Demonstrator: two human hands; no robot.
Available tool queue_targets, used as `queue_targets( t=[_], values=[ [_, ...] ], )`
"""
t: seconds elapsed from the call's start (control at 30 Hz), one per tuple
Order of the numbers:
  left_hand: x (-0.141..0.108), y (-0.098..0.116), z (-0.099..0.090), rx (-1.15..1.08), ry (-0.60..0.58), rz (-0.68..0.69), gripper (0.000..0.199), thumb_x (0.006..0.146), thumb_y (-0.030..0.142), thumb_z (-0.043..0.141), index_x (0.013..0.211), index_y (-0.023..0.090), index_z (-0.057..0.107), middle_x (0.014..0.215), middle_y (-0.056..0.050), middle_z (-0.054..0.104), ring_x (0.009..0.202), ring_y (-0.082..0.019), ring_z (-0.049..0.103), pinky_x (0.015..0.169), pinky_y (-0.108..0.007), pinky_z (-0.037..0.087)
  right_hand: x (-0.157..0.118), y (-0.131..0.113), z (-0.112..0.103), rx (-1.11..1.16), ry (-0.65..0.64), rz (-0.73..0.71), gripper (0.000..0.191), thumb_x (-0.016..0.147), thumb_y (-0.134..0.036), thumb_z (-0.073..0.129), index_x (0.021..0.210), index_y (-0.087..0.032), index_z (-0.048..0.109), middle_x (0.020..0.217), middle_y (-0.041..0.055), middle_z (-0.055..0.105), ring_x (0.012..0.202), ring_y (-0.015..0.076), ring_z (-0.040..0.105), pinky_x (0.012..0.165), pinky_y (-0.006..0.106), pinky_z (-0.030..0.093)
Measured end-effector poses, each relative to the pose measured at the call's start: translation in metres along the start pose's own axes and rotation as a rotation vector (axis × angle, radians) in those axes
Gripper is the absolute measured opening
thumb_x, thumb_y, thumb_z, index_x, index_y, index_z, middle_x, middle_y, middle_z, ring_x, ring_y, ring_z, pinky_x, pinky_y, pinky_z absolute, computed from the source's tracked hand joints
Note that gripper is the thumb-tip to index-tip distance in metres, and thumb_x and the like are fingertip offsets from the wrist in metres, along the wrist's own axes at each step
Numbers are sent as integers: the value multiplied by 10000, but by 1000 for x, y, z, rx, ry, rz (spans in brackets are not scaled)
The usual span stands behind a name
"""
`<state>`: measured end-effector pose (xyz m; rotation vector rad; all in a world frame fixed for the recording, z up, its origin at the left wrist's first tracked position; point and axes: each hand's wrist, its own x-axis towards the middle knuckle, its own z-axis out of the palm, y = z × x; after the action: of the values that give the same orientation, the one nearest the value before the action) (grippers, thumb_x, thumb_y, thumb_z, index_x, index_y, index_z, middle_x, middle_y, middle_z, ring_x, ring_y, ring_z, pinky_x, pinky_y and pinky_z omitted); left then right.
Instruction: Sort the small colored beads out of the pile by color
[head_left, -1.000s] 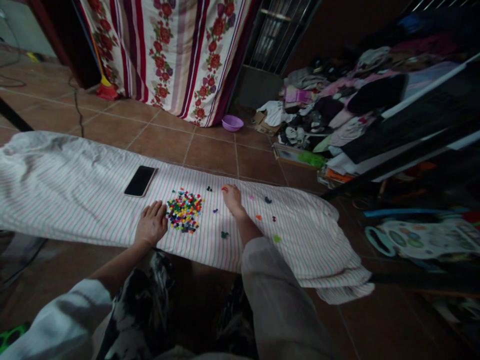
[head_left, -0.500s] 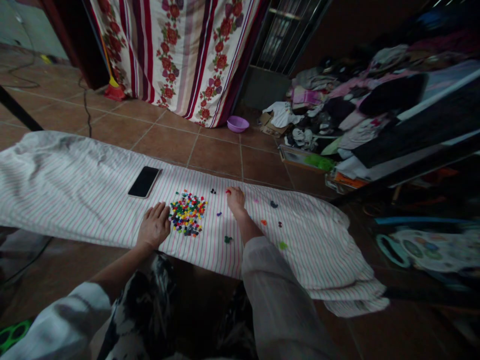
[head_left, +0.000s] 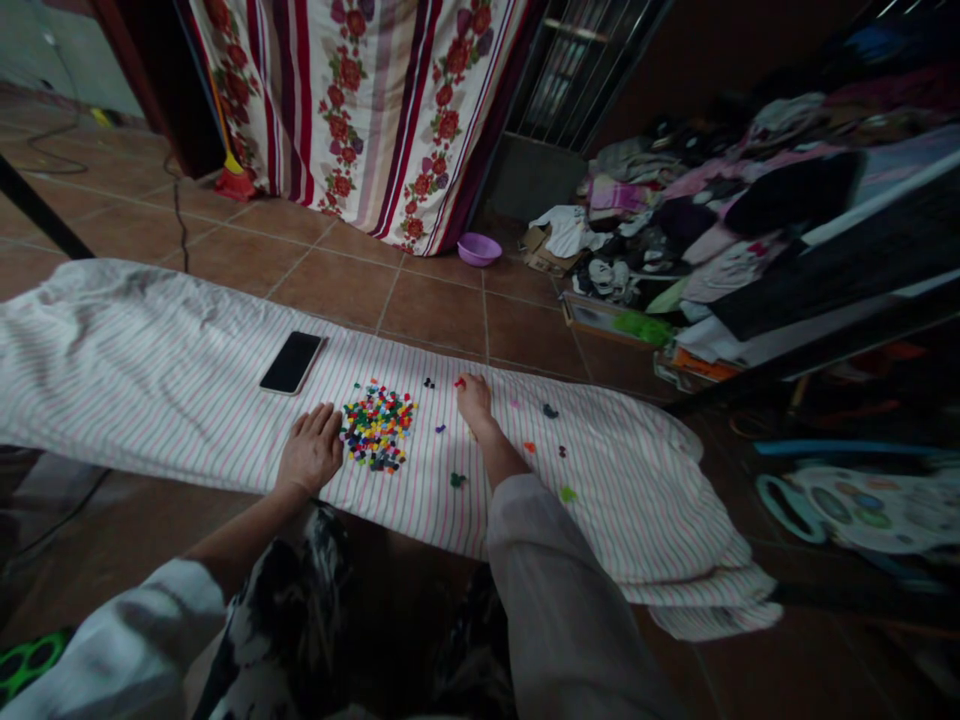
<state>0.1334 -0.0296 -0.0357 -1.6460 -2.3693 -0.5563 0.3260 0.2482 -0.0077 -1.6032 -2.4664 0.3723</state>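
Note:
My left hand lies flat on the striped cloth, fingers stretched out, against the left edge of a heap of small coloured cubes. It holds nothing. To the right of the heap, my right hand is closed, with a small red cube showing at its fingertips. Its far fingers are hidden. Around it sit small one-colour groups: black pieces, purple pieces, dark green pieces, orange pieces, light green pieces and dark grey-blue pieces.
A phone rests on the striped cloth, left of the heap. Beyond, on the tiled floor, are a purple basin, a red broom and a large clothes pile. A flowered curtain hangs behind.
The whole view has shifted slightly. Both hands stay almost in place, the right one still low at the red cube and the left one flat beside the heap.

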Motion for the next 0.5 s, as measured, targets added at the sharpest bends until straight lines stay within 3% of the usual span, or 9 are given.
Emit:
queue_targets(
  t=[0.27, 0.5],
  values=[
    [0, 1, -1, -24, -10, -18, 444, 849, 237, 429, 1265, 156, 563, 1385, -147, 544, 1330, -282, 456, 1106, -463, 321, 1, 0, 0, 6, 14, -31, 321, 903, -117, 449, 1143, -164, 656, 1143, 122, 629, 1059, 203, 581, 934, 278, 408],
    [1, 1, -2, -5, -26, -21, 428, 860, 241, 407, 1238, 133, 576, 1369, -157, 555, 1316, -275, 468, 1106, -441, 319, 2, 1, -4, 3, 6, -39, 352, 898, -134, 476, 1215, -177, 623, 1156, 123, 628, 1065, 205, 582, 925, 288, 419]
  ],
)
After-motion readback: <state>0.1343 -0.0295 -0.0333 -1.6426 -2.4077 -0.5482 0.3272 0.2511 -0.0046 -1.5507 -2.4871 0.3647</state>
